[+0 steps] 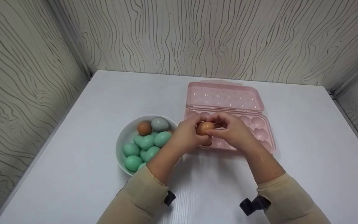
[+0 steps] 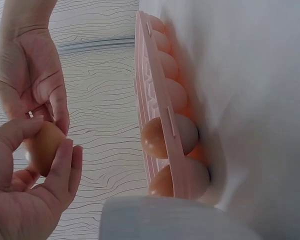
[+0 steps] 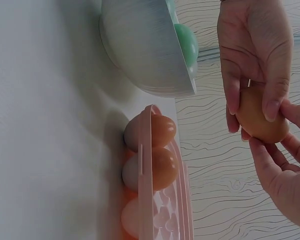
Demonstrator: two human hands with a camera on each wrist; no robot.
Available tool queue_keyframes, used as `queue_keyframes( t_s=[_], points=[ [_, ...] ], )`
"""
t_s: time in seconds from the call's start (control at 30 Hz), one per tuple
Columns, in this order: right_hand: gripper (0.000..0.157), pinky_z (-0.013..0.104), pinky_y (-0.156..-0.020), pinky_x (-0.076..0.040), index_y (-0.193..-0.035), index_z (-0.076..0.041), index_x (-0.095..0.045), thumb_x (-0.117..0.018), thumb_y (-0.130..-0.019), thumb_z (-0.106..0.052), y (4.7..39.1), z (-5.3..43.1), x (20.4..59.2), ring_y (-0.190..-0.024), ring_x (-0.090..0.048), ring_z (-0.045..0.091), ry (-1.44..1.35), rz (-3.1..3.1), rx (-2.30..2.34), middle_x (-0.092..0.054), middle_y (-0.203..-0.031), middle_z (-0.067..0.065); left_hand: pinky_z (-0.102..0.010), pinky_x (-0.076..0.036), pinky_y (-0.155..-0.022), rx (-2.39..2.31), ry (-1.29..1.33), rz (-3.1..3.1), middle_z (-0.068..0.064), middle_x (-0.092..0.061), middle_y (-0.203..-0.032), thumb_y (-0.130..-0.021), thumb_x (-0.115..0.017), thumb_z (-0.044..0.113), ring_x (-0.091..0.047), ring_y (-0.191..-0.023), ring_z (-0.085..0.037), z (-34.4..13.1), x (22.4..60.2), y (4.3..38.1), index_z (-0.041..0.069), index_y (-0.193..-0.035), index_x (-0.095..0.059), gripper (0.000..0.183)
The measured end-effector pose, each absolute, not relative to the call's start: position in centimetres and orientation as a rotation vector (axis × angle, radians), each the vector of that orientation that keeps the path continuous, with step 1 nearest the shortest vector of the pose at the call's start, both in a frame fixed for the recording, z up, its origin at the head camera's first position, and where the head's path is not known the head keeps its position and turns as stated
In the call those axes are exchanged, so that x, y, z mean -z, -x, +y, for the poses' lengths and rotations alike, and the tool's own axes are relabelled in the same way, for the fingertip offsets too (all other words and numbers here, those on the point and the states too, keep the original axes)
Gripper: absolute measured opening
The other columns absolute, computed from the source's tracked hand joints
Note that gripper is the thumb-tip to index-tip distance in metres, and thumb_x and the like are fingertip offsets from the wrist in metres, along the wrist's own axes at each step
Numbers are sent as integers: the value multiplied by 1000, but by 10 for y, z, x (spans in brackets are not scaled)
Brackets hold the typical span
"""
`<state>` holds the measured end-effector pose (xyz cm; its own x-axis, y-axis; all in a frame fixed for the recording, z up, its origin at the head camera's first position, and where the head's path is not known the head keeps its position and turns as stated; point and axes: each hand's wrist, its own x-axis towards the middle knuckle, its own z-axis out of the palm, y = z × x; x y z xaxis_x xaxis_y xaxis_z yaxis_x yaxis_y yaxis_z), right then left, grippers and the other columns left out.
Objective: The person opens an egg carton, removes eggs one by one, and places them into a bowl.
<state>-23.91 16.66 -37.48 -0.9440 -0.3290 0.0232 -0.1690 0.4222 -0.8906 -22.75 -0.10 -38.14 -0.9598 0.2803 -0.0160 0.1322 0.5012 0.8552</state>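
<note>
A brown egg [image 1: 205, 128] is pinched between the fingertips of my left hand [image 1: 186, 133] and my right hand [image 1: 233, 132], above the front left part of a pink egg box [image 1: 272, 146]. In the left wrist view the held egg [image 2: 45, 147] is raised clear of the box's rim. Two brown eggs [image 3: 164, 169] sit side by side in the front row, at the box's left end, best seen from the right wrist. Both hands cover some of the cups.
Left of the box stands a white bowl [image 1: 120, 137] holding several green eggs [image 1: 131, 149], a grey-blue egg [image 1: 160, 124] and a brown egg [image 1: 144, 128]. The box's lid [image 1: 222, 95] lies open towards the back. Wood-patterned panels [image 1: 191, 37] border the white table [image 1: 306, 130].
</note>
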Motion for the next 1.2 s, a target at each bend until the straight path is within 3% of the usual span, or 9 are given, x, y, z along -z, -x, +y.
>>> queue_keyframes(
  t_s=[0.27,0.53,0.83,1.0,1.2],
  points=[
    [31,21,-80,-48,-106,-3,-60,-69,-81,-20,239,169,372,-93,-58,20,461,2489,1568,-61,-100,9,-26,-48,-71,-1375,-354,2640,1,-58,-95,-75,-75,19,-55,-81,-15,-13,376,229,19,-106,-54,37],
    [31,23,-79,-49,-106,-1,-59,-67,-83,-19,241,176,375,-89,-58,19,378,2439,1624,-59,-98,10,-30,-48,-75,-1325,-245,2613,2,-58,-98,-77,-71,20,-55,-86,-16,-40,363,233,23,-109,-52,36],
    [31,32,-83,-50,-110,4,-56,-63,-86,-14,247,186,382,-88,-59,17,327,2323,1733,-56,-104,18,-30,-47,-72,-1214,-131,2698,-3,-58,-98,-80,-65,19,-55,-84,-19,-81,350,240,20,-113,-53,35],
    [29,32,-81,-51,-107,4,-56,-62,-87,-15,250,192,388,-86,-59,16,314,2329,1724,-58,-98,12,-30,-47,-66,-1106,-69,2714,-7,-57,-96,-78,-62,16,-56,-81,-21,-102,345,245,15,-108,-52,32],
    [27,29,-79,-51,-105,5,-56,-62,-87,-15,252,194,391,-84,-60,15,278,2342,1711,-59,-94,8,-35,-46,-74,-867,10,2726,-10,-57,-99,-80,-61,18,-54,-87,-23,-124,346,250,7,-108,-50,31]
  ],
)
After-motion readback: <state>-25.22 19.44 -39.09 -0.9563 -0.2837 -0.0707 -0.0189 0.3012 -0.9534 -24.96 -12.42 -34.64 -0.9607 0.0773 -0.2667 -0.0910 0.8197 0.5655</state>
